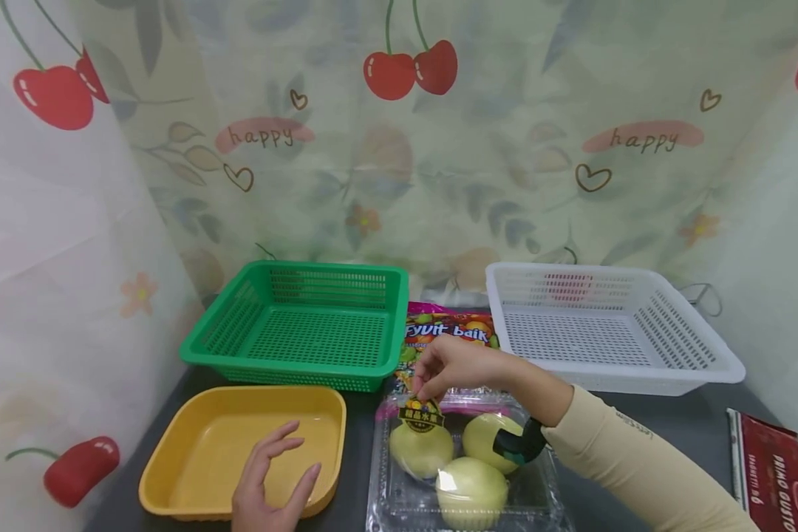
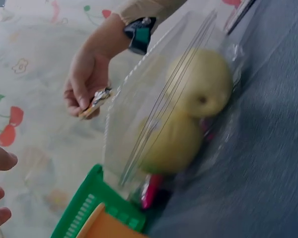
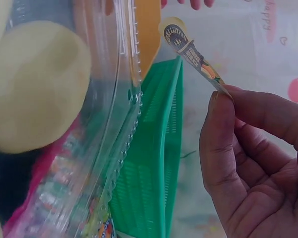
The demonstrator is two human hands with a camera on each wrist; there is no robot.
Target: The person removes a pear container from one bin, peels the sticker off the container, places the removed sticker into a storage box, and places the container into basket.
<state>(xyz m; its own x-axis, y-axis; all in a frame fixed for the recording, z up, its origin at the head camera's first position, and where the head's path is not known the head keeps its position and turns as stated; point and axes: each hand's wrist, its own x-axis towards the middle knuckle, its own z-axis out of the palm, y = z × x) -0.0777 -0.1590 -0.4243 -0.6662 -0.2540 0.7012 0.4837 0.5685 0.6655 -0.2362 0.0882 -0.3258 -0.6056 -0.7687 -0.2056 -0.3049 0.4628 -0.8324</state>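
My right hand (image 1: 459,366) pinches a black-and-gold fruit sticker (image 1: 421,416) between thumb and forefinger. In the right wrist view, the sticker (image 3: 191,52) sticks out from the fingertips, slightly bent and clear of the box. Below it in the head view is a clear plastic clamshell box (image 1: 384,502), its lid down over three round pale-yellow fruits (image 1: 472,491). My left hand (image 1: 269,480) hovers over the yellow tray's front edge, thumb and fingers spread apart and holding nothing. Only its fingertips (image 2: 0,161) show at the edge of the left wrist view.
A yellow tray (image 1: 193,436) stands left of the box. Behind are a green basket (image 1: 326,336) and a white basket (image 1: 572,347), with a colourful candy bag (image 1: 448,325) between them. At the far right lies a red spaghetti packet (image 1: 774,473). Printed curtains (image 1: 399,185) enclose the dark table.
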